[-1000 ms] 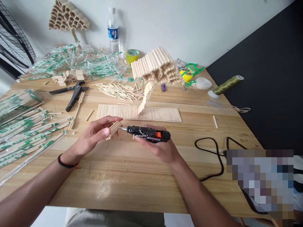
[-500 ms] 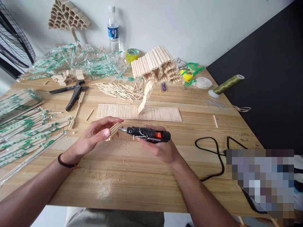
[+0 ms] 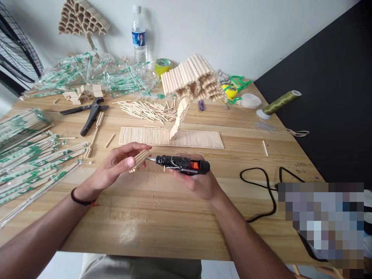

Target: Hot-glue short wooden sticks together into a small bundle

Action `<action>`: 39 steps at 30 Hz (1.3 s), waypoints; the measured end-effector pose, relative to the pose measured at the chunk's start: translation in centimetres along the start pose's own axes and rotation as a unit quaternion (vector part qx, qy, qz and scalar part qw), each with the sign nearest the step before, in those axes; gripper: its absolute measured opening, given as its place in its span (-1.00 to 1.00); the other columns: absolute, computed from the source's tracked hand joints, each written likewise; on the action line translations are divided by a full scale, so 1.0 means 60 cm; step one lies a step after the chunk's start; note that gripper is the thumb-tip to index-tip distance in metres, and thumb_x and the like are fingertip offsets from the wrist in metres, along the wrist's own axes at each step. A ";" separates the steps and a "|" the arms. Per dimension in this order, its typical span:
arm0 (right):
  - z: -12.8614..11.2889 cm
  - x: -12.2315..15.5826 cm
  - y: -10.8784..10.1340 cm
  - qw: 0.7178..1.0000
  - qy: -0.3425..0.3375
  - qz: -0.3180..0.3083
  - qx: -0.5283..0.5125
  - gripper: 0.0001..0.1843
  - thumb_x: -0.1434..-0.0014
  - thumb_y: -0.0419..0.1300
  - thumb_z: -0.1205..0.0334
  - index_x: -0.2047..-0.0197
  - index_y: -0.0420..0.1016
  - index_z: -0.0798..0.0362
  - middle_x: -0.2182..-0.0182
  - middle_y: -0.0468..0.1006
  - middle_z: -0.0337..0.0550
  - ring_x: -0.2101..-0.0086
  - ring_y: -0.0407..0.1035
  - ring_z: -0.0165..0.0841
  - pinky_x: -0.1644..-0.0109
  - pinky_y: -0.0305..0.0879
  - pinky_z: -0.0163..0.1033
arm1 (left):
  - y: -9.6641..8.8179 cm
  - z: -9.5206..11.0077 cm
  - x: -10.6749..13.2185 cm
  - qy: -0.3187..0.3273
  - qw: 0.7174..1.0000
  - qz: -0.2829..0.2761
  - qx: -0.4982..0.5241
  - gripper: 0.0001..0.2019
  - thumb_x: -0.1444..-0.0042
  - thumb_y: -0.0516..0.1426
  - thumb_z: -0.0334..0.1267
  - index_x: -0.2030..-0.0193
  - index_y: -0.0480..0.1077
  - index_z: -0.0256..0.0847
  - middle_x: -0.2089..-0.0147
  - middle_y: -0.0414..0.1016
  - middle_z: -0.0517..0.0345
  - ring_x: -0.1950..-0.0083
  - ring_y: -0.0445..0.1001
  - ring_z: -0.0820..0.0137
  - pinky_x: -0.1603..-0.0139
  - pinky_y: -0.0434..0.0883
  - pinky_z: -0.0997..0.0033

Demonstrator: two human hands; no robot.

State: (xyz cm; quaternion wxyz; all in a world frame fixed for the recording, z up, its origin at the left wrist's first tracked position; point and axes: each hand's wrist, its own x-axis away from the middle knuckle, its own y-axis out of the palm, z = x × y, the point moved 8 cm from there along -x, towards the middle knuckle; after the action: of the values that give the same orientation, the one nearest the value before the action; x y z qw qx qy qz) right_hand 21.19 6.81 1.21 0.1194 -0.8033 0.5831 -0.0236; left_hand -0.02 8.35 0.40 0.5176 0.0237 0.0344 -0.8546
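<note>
Glue gun nozzle meets the right side of a small stick bundle

Just left of the frame's centre, a small stick bundle (image 3: 140, 159) slants from lower left to upper right, raised over the wooden surface (image 3: 186, 228). The left hand (image 3: 116, 162) is nearer and grips it, thumb along the near side and fingers curled behind. From the right comes the glue gun (image 3: 181, 164), lying almost level across the frame's middle, so its line crosses the bundle's long axis at an angle. Its metal nozzle (image 3: 151, 158) points left, its tip at the bundle's right side; whether they touch cannot be told.

The right hand (image 3: 197, 182) is wrapped around the gun's underside, its forearm slanting up from the lower right; the left forearm rises from the lower left. Beyond both hands lies a flat slatted strip (image 3: 142, 136), near the centre.
</note>
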 end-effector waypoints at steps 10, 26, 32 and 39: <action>0.006 0.002 -0.002 1.000 0.013 0.003 0.011 -0.87 -0.14 0.32 0.22 0.45 0.54 -0.01 0.54 0.52 -0.27 0.47 0.36 -0.33 0.41 0.26 -0.26 | 0.001 -0.002 0.002 -0.005 1.000 -0.002 -0.003 -0.44 -0.31 0.27 0.22 -0.28 0.62 -0.09 -0.34 0.58 -0.17 -0.17 0.57 0.04 0.02 0.51 0.24; -0.001 0.001 -0.001 1.000 -0.002 0.006 0.011 -0.82 -0.12 0.31 0.22 0.49 0.48 -0.01 0.56 0.45 -0.28 0.49 0.30 -0.36 0.41 0.26 -0.26 | 0.005 0.007 -0.002 -0.002 1.000 -0.002 -0.006 -0.42 -0.28 0.31 0.24 -0.25 0.63 -0.10 -0.31 0.62 -0.15 0.05 0.63 0.21 0.09 0.49 0.29; 0.000 0.004 -0.002 1.000 0.000 0.013 0.017 -0.82 -0.12 0.33 0.20 0.48 0.49 -0.02 0.57 0.44 -0.29 0.51 0.30 -0.37 0.45 0.29 -0.28 | 0.004 0.008 -0.001 -0.002 1.000 0.001 -0.012 -0.41 -0.27 0.31 0.24 -0.26 0.63 -0.11 -0.30 0.62 -0.17 0.04 0.63 0.21 0.07 0.52 0.29; -0.009 0.002 0.001 1.000 -0.014 -0.005 0.023 -0.88 -0.11 0.33 0.25 0.45 0.52 -0.01 0.56 0.48 -0.29 0.51 0.31 -0.37 0.42 0.29 -0.28 | 0.009 0.008 -0.004 -0.005 1.000 -0.004 0.005 -0.41 -0.25 0.36 0.21 -0.25 0.62 -0.15 -0.28 0.63 -0.20 -0.02 0.64 0.18 0.09 0.55 0.31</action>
State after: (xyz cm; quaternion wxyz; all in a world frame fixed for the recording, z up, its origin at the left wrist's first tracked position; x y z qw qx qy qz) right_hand 21.10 6.59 1.69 0.1459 -0.8034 0.5767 -0.0270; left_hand 0.56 8.27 0.89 0.5143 0.0223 0.0277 -0.8569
